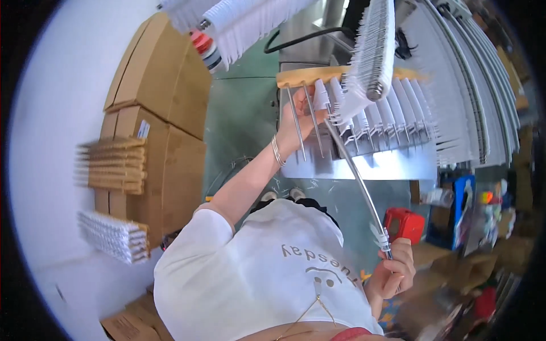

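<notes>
A yellow wooden bar [315, 75] carries a row of thin metal pegs, several covered by white thin sleeves [392, 113]. My left hand [297, 119] reaches among the left pegs, its fingers closed near one white sleeve [321, 94]; exactly what they pinch is partly hidden. From there a long metal rod [357, 170] slants down to my right hand [396, 270], which grips its lower end. Small white pieces [380, 234] sit on the rod just above my right fingers.
A rod packed with white pieces [372, 57] hangs over the bar. More white racks [455, 85] stand at right. Cardboard boxes [176, 170] are stacked left, beside hung wooden bars [116, 165]. A metal work surface [352, 167] lies below; a red container [405, 223] is to the right.
</notes>
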The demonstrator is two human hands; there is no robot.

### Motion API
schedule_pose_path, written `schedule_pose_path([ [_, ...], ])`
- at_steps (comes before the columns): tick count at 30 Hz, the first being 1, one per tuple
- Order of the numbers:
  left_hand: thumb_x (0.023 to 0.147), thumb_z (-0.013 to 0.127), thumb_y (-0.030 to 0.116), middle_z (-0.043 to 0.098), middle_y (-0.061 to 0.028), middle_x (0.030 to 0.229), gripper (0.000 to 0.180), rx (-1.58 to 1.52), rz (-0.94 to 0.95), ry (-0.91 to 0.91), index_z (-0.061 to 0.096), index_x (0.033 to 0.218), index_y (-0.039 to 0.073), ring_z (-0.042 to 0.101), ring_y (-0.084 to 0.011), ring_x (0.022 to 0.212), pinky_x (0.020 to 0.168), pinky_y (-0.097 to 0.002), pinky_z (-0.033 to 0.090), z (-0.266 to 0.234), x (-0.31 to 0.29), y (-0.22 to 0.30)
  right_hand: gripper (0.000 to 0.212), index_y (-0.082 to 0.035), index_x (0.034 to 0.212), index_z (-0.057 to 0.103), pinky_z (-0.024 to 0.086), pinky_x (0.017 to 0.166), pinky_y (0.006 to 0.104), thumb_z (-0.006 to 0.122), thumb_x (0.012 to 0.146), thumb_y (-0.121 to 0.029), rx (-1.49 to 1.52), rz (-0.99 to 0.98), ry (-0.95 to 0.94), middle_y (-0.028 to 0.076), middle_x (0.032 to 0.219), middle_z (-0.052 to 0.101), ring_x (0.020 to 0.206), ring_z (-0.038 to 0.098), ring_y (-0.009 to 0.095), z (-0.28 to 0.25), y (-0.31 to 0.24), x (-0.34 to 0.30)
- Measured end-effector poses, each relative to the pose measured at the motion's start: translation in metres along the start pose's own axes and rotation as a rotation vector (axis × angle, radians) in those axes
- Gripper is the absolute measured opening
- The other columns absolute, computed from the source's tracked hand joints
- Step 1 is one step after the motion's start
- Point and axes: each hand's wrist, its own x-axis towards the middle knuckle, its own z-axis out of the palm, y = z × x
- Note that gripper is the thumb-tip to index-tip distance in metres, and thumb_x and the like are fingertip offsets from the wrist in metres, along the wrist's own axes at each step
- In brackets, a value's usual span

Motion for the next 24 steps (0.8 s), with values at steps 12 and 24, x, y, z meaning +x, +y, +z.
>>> schedule_pose_path([
  [12, 0.069, 0.079, 0.013, 0.053, -0.0097, 0.117, 0.061, 0.249, -0.006, -0.235, 0.046, 0.118, 0.000, 0.050, -0.0186, 0.111, 0.094, -0.0332, 0.041, -0.012, -0.033, 0.015, 0.026, 0.006, 0.081, 0.058, 0.041, 0.071, 0.0387, 0.045, 0.092, -0.014, -0.255, 0.156, 0.040, 0.019, 0.081, 0.062, 0.076, 0.053, 0.027, 0.085, -0.029, -0.012],
  [24, 0.095, 0.047, 0.015, 0.053, -0.0074, 0.121, 0.032, -0.124, 0.052, 0.021, 0.049, 0.123, -0.001, 0.049, -0.0134, 0.110, 0.095, -0.0256, 0.037, -0.003, 0.008, -0.015, 0.036, 0.000, 0.078, 0.055, 0.035, 0.071, 0.0414, 0.039, 0.097, -0.026, -0.214, 0.065, 0.195, 0.016, 0.076, 0.061, 0.074, 0.049, 0.024, 0.034, -0.049, -0.063],
])
